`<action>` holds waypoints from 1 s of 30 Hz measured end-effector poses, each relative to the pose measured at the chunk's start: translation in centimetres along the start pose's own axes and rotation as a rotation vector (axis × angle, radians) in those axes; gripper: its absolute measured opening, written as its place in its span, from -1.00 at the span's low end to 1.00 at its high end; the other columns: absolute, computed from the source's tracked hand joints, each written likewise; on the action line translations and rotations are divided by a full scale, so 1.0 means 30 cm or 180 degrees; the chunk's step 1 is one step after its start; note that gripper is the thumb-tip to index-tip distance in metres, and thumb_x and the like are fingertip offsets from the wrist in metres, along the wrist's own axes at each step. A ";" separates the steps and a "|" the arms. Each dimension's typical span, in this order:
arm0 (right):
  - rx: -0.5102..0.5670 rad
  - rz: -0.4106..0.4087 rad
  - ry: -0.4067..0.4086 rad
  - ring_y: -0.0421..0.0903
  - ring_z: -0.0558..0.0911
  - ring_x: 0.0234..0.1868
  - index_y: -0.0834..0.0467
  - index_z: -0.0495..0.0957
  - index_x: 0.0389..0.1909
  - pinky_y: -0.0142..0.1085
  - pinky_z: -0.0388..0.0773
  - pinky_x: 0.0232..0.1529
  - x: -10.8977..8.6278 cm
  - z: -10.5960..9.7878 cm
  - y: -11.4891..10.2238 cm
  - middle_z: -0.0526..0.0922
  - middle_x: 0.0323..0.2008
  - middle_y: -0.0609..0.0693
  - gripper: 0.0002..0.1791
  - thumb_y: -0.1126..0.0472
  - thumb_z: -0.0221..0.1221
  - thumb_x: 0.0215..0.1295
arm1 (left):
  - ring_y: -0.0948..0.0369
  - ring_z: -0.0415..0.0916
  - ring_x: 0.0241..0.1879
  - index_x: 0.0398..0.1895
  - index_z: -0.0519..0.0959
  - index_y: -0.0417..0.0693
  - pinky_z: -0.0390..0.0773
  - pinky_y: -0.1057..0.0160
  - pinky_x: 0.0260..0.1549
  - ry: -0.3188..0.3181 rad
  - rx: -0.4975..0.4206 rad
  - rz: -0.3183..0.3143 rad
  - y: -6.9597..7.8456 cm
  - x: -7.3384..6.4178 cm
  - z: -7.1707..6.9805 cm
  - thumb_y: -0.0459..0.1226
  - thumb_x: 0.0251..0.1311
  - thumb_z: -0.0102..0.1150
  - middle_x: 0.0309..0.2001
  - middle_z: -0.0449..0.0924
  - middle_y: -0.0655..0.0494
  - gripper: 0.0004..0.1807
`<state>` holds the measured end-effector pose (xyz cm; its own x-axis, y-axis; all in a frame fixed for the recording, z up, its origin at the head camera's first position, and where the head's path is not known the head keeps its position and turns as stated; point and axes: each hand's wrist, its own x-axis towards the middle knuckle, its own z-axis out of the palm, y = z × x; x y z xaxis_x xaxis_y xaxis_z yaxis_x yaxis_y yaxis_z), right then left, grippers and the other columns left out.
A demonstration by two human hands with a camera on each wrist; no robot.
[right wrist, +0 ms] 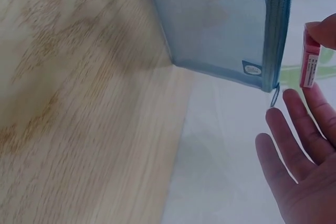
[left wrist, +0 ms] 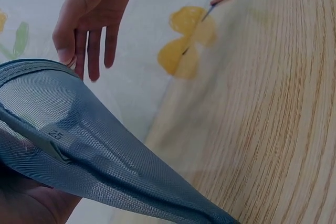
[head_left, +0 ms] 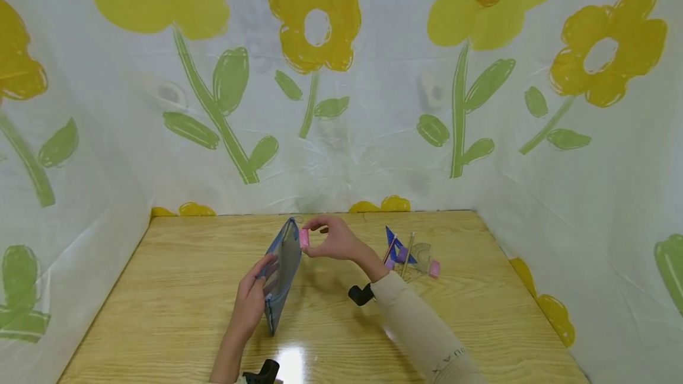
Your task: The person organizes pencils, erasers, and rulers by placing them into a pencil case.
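A blue mesh zipper pouch (head_left: 290,256) stands on edge over the table, its zipper side spread apart. My left hand (head_left: 251,296) grips it from the left, and some fingers show through the mesh. At the pouch's far upper end, my right hand (head_left: 337,242) pinches a small pink eraser (head_left: 304,238) between thumb and finger. In the right wrist view the eraser (right wrist: 310,62) shows a white barcode label and is close beside the zipper, apart from it. The other fingers of that hand are spread. The left wrist view mostly hides the eraser.
To the right on the wooden table (head_left: 171,289) lie a blue set square (head_left: 391,236), pencils (head_left: 409,249), a clear protractor (head_left: 423,256), purple pieces and another pink eraser (head_left: 434,269). Flower-printed white sheeting (head_left: 341,165) walls the back and sides.
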<state>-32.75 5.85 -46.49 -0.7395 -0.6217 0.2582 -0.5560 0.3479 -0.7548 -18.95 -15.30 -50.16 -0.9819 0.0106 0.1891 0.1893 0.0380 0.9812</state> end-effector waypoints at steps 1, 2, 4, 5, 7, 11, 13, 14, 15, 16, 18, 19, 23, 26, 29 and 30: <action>-0.0002 0.0005 -0.0006 0.24 0.58 0.14 0.15 0.64 0.05 0.14 0.57 0.18 0.003 0.001 0.000 0.68 0.02 0.06 -0.55 0.16 0.44 0.11 | -0.30 0.20 0.44 0.51 0.11 -0.46 0.30 -0.30 0.33 -0.0004 -0.0004 -0.0001 0.001 0.001 0.001 -0.51 0.50 -0.57 0.47 0.18 -0.42 -0.44; -0.0016 0.0008 -0.0010 0.23 0.57 0.14 0.14 0.64 0.05 0.13 0.58 0.18 0.006 0.001 -0.002 0.67 0.03 0.06 -0.54 0.16 0.44 0.11 | -0.30 0.20 0.44 0.51 0.11 -0.46 0.30 -0.30 0.33 -0.0005 -0.0011 -0.0001 0.003 0.001 0.001 -0.51 0.49 -0.57 0.47 0.18 -0.42 -0.44; -0.0058 0.0011 -0.0014 0.20 0.58 0.13 0.13 0.65 0.04 0.11 0.59 0.17 0.011 0.003 -0.005 0.68 0.02 0.04 -0.55 0.16 0.45 0.10 | -0.30 0.20 0.44 0.51 0.11 -0.47 0.30 -0.29 0.33 -0.0010 -0.0015 -0.0006 0.003 0.002 0.002 -0.52 0.49 -0.58 0.47 0.18 -0.43 -0.44; -0.0094 0.0012 -0.0012 0.16 0.59 0.12 0.12 0.65 0.04 0.08 0.60 0.17 0.013 0.004 -0.007 0.68 0.02 0.02 -0.55 0.16 0.45 0.10 | -0.30 0.20 0.44 0.51 0.11 -0.47 0.31 -0.29 0.33 -0.0009 -0.0017 -0.0008 0.004 0.002 0.002 -0.52 0.49 -0.58 0.47 0.18 -0.43 -0.44; -0.0171 0.0009 -0.0010 0.09 0.60 0.10 0.10 0.65 0.02 0.04 0.62 0.15 0.018 0.005 -0.013 0.69 0.02 0.00 -0.56 0.15 0.46 0.09 | -0.30 0.20 0.44 0.51 0.11 -0.47 0.31 -0.29 0.33 -0.0011 -0.0019 -0.0008 0.003 0.001 0.003 -0.52 0.49 -0.58 0.47 0.18 -0.43 -0.44; -0.0318 0.0004 -0.0005 -0.03 0.61 0.07 0.09 0.65 0.01 -0.07 0.63 0.13 0.025 0.008 -0.023 0.69 0.01 -0.02 -0.56 0.13 0.47 0.08 | -0.30 0.20 0.44 0.51 0.10 -0.47 0.32 -0.28 0.33 -0.0027 -0.0022 0.0011 0.002 -0.001 0.001 -0.51 0.49 -0.58 0.47 0.18 -0.42 -0.44; -0.0371 0.0019 -0.0002 -0.04 0.61 0.06 0.10 0.65 0.01 -0.13 0.63 0.12 0.027 0.009 -0.025 0.69 0.01 -0.02 -0.56 0.12 0.47 0.08 | -0.31 0.20 0.43 0.51 0.10 -0.48 0.33 -0.27 0.33 -0.0040 -0.0027 0.0025 0.000 -0.002 0.000 -0.52 0.49 -0.58 0.47 0.17 -0.43 -0.44; -0.0388 0.0027 -0.0001 -0.05 0.61 0.06 0.11 0.65 0.01 -0.15 0.63 0.11 0.028 0.008 -0.027 0.69 0.01 -0.02 -0.55 0.12 0.48 0.08 | -0.31 0.20 0.43 0.51 0.09 -0.48 0.33 -0.26 0.33 -0.0048 -0.0033 0.0031 -0.001 -0.002 -0.001 -0.52 0.49 -0.58 0.47 0.17 -0.43 -0.44; -0.0403 0.0030 0.0001 -0.05 0.61 0.06 0.11 0.65 0.01 -0.17 0.62 0.11 0.030 0.008 -0.027 0.69 0.02 -0.02 -0.55 0.12 0.48 0.08 | -0.31 0.20 0.43 0.51 0.09 -0.48 0.33 -0.26 0.32 -0.0053 -0.0040 0.0037 -0.001 -0.002 -0.001 -0.52 0.49 -0.58 0.47 0.17 -0.43 -0.44; -0.0409 0.0037 0.0001 -0.04 0.61 0.06 0.12 0.65 0.01 -0.17 0.62 0.11 0.031 0.008 -0.028 0.69 0.02 -0.02 -0.55 0.12 0.48 0.08 | -0.31 0.20 0.43 0.51 0.09 -0.49 0.33 -0.25 0.32 -0.0057 -0.0049 0.0044 -0.002 -0.002 -0.001 -0.52 0.49 -0.58 0.47 0.17 -0.44 -0.44; -0.0421 0.0039 0.0006 -0.04 0.61 0.06 0.12 0.65 0.02 -0.16 0.61 0.11 0.034 0.007 -0.028 0.68 0.04 -0.01 -0.55 0.12 0.48 0.09 | -0.31 0.20 0.43 0.51 0.10 -0.48 0.34 -0.25 0.32 -0.0064 -0.0058 0.0046 -0.003 -0.002 -0.001 -0.52 0.49 -0.58 0.47 0.17 -0.44 -0.44; -0.0424 0.0039 0.0006 -0.04 0.61 0.06 0.13 0.65 0.02 -0.15 0.61 0.11 0.035 0.007 -0.029 0.68 0.05 -0.01 -0.55 0.13 0.48 0.09 | -0.31 0.20 0.43 0.51 0.10 -0.48 0.34 -0.25 0.32 -0.0065 -0.0062 0.0050 -0.004 -0.001 0.000 -0.52 0.49 -0.58 0.47 0.18 -0.44 -0.44; -0.0472 0.0031 -0.0005 -0.03 0.61 0.07 0.14 0.67 0.03 -0.13 0.60 0.12 0.039 0.007 -0.027 0.68 0.07 -0.01 -0.54 0.13 0.48 0.09 | -0.32 0.20 0.43 0.50 0.11 -0.47 0.35 -0.28 0.31 -0.0071 -0.0033 0.0041 -0.007 -0.001 0.000 -0.51 0.49 -0.57 0.47 0.19 -0.43 -0.44; -0.0516 0.0027 -0.0028 -0.02 0.61 0.08 0.16 0.68 0.05 -0.12 0.59 0.13 0.040 0.007 -0.025 0.68 0.09 -0.01 -0.53 0.12 0.47 0.11 | -0.32 0.20 0.43 0.50 0.11 -0.47 0.35 -0.29 0.31 -0.0059 -0.0011 0.0019 -0.011 -0.002 -0.001 -0.52 0.49 -0.57 0.47 0.19 -0.42 -0.44; -0.0510 0.0031 -0.0041 0.00 0.60 0.10 0.18 0.66 0.09 -0.09 0.58 0.15 0.036 0.005 -0.025 0.67 0.11 0.02 -0.51 0.12 0.45 0.14 | -0.30 0.20 0.43 0.51 0.12 -0.45 0.35 -0.31 0.30 -0.0048 -0.0002 0.0017 -0.014 -0.002 -0.003 -0.52 0.48 -0.57 0.47 0.19 -0.42 -0.43; -0.0488 0.0035 -0.0030 0.01 0.60 0.10 0.19 0.66 0.10 -0.08 0.58 0.15 0.034 0.003 -0.025 0.66 0.11 0.02 -0.51 0.12 0.45 0.14 | -0.29 0.21 0.43 0.51 0.12 -0.44 0.35 -0.31 0.30 -0.0048 0.0007 0.0022 -0.014 -0.003 -0.003 -0.52 0.49 -0.57 0.47 0.19 -0.41 -0.43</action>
<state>-33.06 4.89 -45.72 -0.7426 -0.6236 0.2443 -0.6000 0.4572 -0.6565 -18.95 -15.41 -50.58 -0.9804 0.0258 0.1951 0.1960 0.0400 0.9798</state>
